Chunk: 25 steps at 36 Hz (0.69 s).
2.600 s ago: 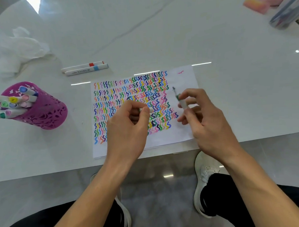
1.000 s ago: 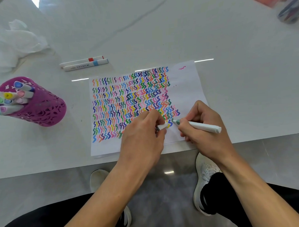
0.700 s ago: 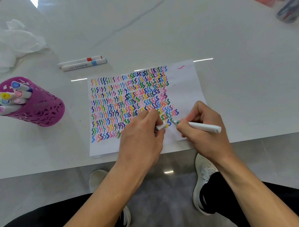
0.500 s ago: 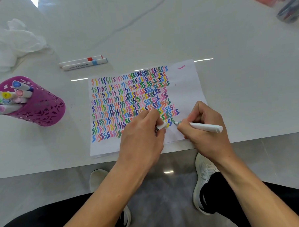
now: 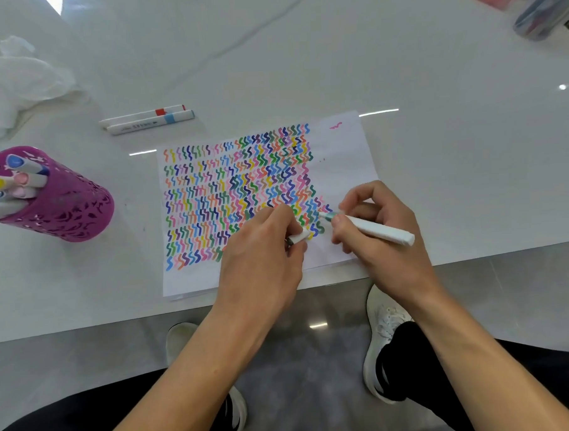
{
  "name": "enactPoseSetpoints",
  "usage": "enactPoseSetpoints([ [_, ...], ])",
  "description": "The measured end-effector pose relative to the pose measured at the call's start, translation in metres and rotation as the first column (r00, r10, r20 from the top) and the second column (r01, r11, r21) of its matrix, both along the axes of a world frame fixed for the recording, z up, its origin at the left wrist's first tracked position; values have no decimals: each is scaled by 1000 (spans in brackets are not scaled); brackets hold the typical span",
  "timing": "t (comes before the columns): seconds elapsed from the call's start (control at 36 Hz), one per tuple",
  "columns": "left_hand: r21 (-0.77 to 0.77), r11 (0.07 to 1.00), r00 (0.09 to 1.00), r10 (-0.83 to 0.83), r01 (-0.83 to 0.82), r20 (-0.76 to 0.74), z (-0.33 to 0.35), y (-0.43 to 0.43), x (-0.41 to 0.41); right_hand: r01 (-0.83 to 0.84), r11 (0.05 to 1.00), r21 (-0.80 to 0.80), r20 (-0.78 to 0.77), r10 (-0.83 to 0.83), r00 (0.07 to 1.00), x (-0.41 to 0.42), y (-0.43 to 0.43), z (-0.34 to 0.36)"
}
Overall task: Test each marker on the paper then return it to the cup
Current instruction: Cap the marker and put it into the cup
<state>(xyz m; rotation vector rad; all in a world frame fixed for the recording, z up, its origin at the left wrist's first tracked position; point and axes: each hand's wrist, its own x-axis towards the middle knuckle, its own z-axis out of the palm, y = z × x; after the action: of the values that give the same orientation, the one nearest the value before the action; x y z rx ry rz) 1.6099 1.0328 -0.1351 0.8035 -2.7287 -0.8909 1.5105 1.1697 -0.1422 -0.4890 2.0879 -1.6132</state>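
Observation:
A white sheet of paper (image 5: 343, 167) covered with rows of coloured squiggles lies near the table's front edge. My right hand (image 5: 382, 240) grips a white marker (image 5: 375, 232), its green tip just above the paper beside the lower right squiggles. My left hand (image 5: 262, 258) rests on the paper and pinches the marker's white cap (image 5: 299, 238). A purple perforated cup (image 5: 61, 205) stands at the left, tilted in this view, with several capped markers inside.
Two capped markers (image 5: 147, 118), one red-banded and one blue-banded, lie beyond the paper. Crumpled white plastic (image 5: 16, 80) sits far left. A clear case (image 5: 544, 8) and pink items occupy the far right corner. The table edge (image 5: 86, 328) runs just below the paper.
Since the earliest frame my right hand lowered the uncapped marker to the paper and drew a green squiggle. Its tip has now lifted slightly up and right. My left hand keeps holding the cap.

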Motion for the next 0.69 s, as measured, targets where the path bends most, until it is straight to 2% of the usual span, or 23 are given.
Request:
enactPoseSetpoints([
  [0.33, 6, 999, 991, 37, -36, -132, 9, -3, 4, 112, 981, -159, 39, -107, 994, -7, -9, 25],
  [0.47, 205, 971, 964, 165, -122, -207, 18, -11, 7, 128, 970, -207, 109, -108, 988, -5, -18, 36],
  [0.58, 440, 889, 934, 257, -129, -246, 23, -17, 10, 115, 961, -249, 152, -79, 985, -1, -24, 41],
  [0.69, 528, 843, 931, 268, -102, -248, 19, -20, 13, 93, 950, -299, 174, -42, 984, 2, -28, 41],
])
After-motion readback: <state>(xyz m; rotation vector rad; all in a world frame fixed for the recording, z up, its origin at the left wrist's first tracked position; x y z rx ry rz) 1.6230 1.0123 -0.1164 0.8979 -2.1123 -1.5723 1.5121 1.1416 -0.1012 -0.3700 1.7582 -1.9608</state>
